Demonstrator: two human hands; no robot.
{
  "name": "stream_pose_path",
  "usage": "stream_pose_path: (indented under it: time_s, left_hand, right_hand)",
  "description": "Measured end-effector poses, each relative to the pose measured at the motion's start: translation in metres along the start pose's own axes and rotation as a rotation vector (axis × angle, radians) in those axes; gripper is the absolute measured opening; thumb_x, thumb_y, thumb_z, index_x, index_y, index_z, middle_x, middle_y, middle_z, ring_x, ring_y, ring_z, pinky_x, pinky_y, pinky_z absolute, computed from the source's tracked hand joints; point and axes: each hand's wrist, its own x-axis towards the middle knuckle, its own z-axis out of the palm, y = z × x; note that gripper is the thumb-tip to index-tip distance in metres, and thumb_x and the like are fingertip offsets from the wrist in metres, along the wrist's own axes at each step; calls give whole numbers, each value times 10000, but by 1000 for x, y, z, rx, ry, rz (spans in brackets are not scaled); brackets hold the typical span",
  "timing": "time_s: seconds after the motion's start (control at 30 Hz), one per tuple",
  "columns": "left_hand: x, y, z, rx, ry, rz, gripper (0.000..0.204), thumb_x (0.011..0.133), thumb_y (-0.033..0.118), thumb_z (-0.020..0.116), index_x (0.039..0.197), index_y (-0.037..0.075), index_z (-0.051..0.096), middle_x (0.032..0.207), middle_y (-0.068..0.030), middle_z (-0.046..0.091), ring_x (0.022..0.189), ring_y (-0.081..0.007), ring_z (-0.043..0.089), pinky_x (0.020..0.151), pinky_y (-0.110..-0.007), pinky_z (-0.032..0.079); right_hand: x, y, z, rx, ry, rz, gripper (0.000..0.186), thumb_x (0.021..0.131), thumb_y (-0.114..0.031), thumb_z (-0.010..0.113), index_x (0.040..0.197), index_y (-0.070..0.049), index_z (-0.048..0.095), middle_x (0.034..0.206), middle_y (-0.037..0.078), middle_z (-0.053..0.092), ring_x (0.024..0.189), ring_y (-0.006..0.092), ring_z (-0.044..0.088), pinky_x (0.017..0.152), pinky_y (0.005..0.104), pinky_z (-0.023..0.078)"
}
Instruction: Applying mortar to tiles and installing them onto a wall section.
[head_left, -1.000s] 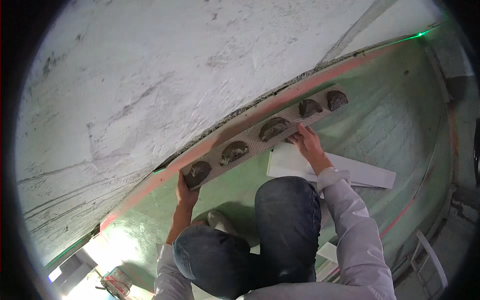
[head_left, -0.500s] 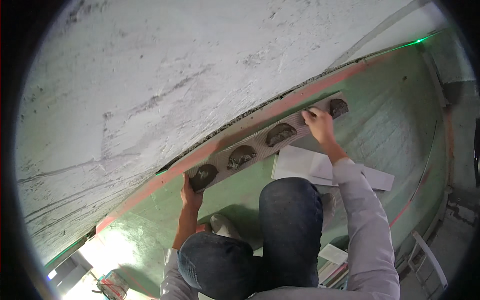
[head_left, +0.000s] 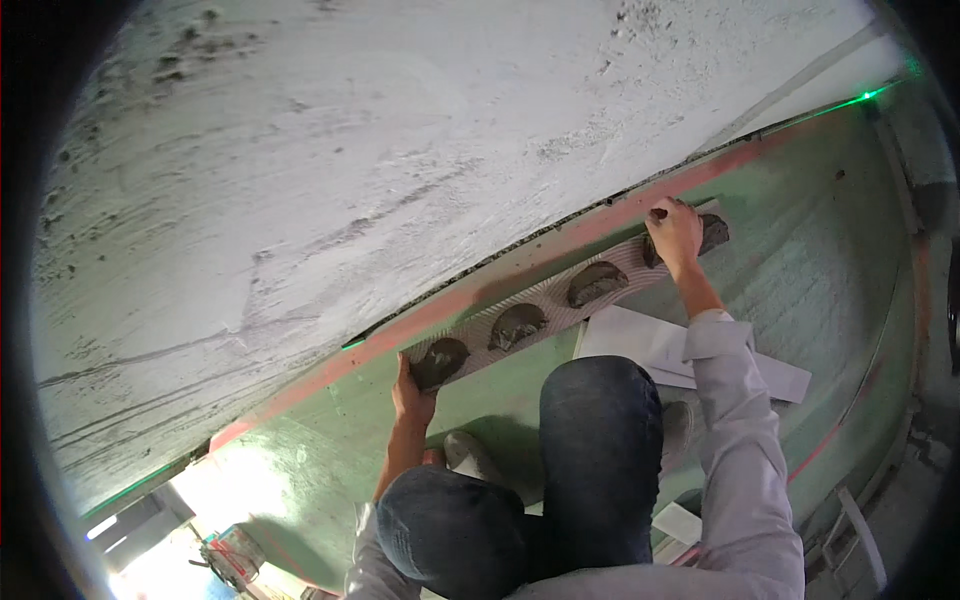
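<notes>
Head view: A long, narrow strip (head_left: 556, 305) runs slantwise from the near left to the far right, between the wall (head_left: 400, 120) and the person's knees. Its upward face is pale and finely ridged, and a row of five dark dabs (head_left: 518, 327) sits along it. The strip lies over the green floor (head_left: 820, 230), close to the reddish band (head_left: 735, 158) that follows the foot of the wall; whether it rests on the floor or is held just above it, I cannot tell.

The left hand (head_left: 412, 395) grasps the strip's left end, thumb laid up along the edge, the other fingers mostly hidden. The right hand (head_left: 676, 232) is over the strip toward its far right end, fingers bent inward, partly covering the two rightmost dabs. Something dark shows at its fingertips; whether they pinch it or merely touch it, I cannot tell.

Right of the strip's middle, on the near side, white boards (head_left: 635, 335) lie overlapping on the floor, partly behind the right sleeve (head_left: 740, 430). The left knee (head_left: 445, 525) and right knee (head_left: 600, 430) are bent at the near side, with a shoe (head_left: 470, 455) showing between them. A green light (head_left: 867, 96) glows at the wall's far right end.
</notes>
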Motion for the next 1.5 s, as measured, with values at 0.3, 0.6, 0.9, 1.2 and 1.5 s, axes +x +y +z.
stream_pose_path:
  time_s: [0.3,0.6,0.9,1.2,1.5]
  left_hand:
    - [2,-9,4,-106,-121,-78,540,1151,475,464,1538,108,548,1523,-121,613,1398,-343,586,1193,-543,463]
    - [-9,3,-25,-117,-89,-25,518,1157,457,436,1516,104,555,1533,-128,608,1398,-348,588,1198,-540,452]
    - [-31,-9,4,-134,-7,-51,521,1152,459,458,1494,83,571,1511,-133,627,1388,-352,594,1193,-556,449]
    - [-55,-29,-1,-210,-80,-85,520,1168,423,394,1518,72,549,1506,-155,627,1393,-365,593,1202,-559,447]
    - [-30,-48,-27,-51,-65,16,569,1141,483,481,1539,80,536,1513,-144,614,1380,-353,592,1207,-556,432]
  right_hand:
    - [2,-45,59,-252,84,10,384,859,-510,783,991,-150,801,1013,108,792,928,329,749,879,486,565]
    - [-43,-3,-28,-251,261,74,257,898,-321,806,1075,-135,799,1004,138,779,1011,337,727,922,510,547]
    - [-47,-88,44,246,-306,-152,386,870,-435,818,1070,-105,818,1075,166,785,1024,411,745,853,497,610]
    - [-35,-136,106,-59,-244,95,442,838,-513,828,1002,-102,822,1075,166,795,1015,369,762,884,524,604]
    - [-41,-123,51,40,-221,80,328,874,-388,805,1011,-90,824,1026,146,800,964,353,772,843,473,602]
